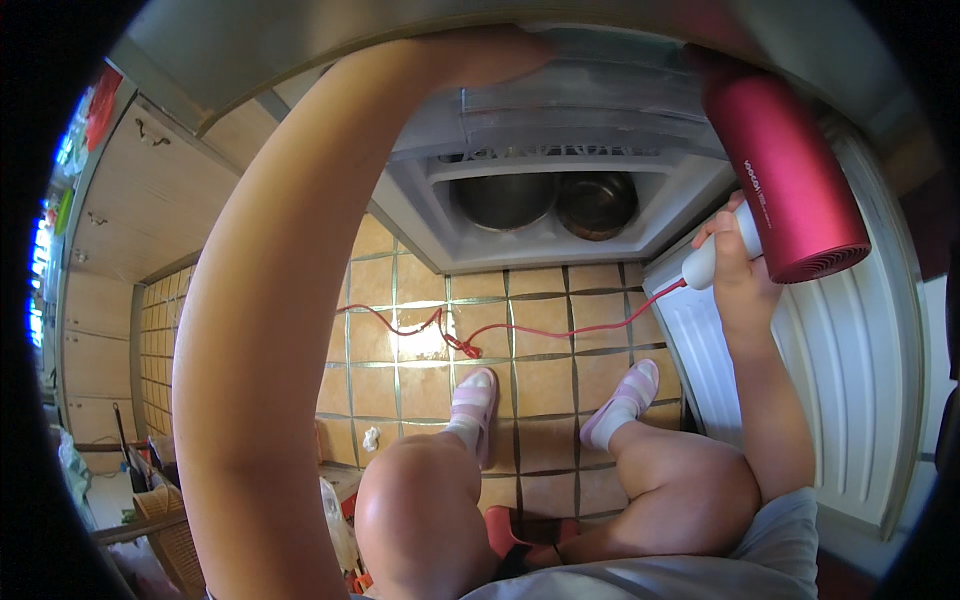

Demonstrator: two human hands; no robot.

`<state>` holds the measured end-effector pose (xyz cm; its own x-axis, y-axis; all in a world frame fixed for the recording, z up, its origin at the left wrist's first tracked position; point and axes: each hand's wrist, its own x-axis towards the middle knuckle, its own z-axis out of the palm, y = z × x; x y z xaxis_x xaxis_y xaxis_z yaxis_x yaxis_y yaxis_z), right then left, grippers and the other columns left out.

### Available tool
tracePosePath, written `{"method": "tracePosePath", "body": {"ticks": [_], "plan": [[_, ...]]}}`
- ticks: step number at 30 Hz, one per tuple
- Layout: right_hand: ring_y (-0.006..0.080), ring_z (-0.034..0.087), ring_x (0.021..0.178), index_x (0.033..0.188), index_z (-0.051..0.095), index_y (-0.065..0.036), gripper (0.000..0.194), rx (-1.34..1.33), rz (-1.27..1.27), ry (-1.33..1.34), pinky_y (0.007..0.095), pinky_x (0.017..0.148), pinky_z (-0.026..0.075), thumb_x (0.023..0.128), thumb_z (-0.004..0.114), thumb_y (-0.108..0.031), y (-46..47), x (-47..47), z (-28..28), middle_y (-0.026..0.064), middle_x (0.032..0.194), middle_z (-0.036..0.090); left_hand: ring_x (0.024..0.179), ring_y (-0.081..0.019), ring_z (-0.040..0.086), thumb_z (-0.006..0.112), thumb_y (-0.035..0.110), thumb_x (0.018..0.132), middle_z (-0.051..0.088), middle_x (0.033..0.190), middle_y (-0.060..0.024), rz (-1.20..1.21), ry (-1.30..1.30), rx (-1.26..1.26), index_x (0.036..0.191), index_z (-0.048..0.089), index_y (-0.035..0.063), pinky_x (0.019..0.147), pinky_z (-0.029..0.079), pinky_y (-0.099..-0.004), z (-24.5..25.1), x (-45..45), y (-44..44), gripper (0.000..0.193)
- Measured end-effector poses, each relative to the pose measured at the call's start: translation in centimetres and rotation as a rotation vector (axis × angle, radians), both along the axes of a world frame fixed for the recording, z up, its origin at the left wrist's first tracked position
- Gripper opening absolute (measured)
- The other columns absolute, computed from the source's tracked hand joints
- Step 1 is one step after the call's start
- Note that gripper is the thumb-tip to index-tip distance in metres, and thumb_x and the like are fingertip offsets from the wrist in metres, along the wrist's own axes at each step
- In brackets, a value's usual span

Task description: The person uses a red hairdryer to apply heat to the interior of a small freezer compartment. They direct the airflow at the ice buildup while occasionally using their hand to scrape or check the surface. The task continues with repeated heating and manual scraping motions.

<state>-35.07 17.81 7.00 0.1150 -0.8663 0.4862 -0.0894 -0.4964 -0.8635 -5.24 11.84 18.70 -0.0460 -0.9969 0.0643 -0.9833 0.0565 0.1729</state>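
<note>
My right hand [739,255] grips the white handle [712,251] of a magenta hair dryer [784,172]. The dryer's round, vented end faces me, while its front end lies in shadow beside an open fridge or freezer compartment. My left arm [262,300] reaches up across the view, and my left hand [502,56] is at clear or icy-looking shelves or drawers [577,105]. Its fingers are blurred, so whether they touch or hold anything is hidden. In the white bottom recess [420,202] sit two dark, rounded metal pots or bowls [596,202].
The appliance door [832,375] stands wide to my right, ribbed inside. A red power cord [555,331] with a knot crosses the tiled floor [540,382] in front of my sandals [474,405]. Cabinets [150,187] and a wicker basket [165,525] are at left. A red stool [517,529] is beneath me.
</note>
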Motion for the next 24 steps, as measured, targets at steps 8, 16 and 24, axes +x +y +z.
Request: {"method": "tracePosePath", "body": {"ticks": [8, 16, 24], "plan": [[0.0145, 0.06, 0.069, 0.115, 0.051, -0.003, 0.025, -0.012, 0.008, 0.029, 0.0306, 0.061, 0.051, 0.094, 0.061, -0.012, -0.2, -0.7, -0.5, 0.0065, 0.103, 0.052, 0.128, -0.0284, 0.05, 0.043, 0.048, 0.098, 0.056, 0.139, -0.0127, 0.004, -0.036, -0.058, 0.135, 0.054, 0.0083, 0.11, 0.036, -0.0393, -0.6, 0.4, 0.1, 0.055], [0.0145, 0.059, 0.07, 0.115, 0.051, -0.003, 0.025, -0.026, -0.012, 0.062, 0.0303, 0.059, 0.051, 0.093, 0.061, -0.009, -0.7, -1.5, -0.4, 0.0066, 0.1, 0.052, 0.129, -0.03, 0.051, 0.044, 0.05, 0.098, 0.057, 0.138, -0.0137, 0.0, -0.053, -0.106, 0.135, 0.054, 0.0093, 0.11, 0.037, -0.04, -0.9, 0.4, 0.1, 0.056], [0.0153, 0.058, 0.071, 0.116, 0.051, -0.002, 0.026, -0.085, 0.0, 0.067, 0.0314, 0.06, 0.052, 0.093, 0.061, -0.008, -1.0, -2.0, -0.9, 0.0073, 0.103, 0.052, 0.129, -0.0316, 0.051, 0.044, 0.053, 0.098, 0.058, 0.137, -0.0146, -0.047, -0.021, -0.093, 0.135, 0.054, 0.0103, 0.109, 0.037, -0.0407, -0.9, 0.0, 0.6, 0.057]]}}
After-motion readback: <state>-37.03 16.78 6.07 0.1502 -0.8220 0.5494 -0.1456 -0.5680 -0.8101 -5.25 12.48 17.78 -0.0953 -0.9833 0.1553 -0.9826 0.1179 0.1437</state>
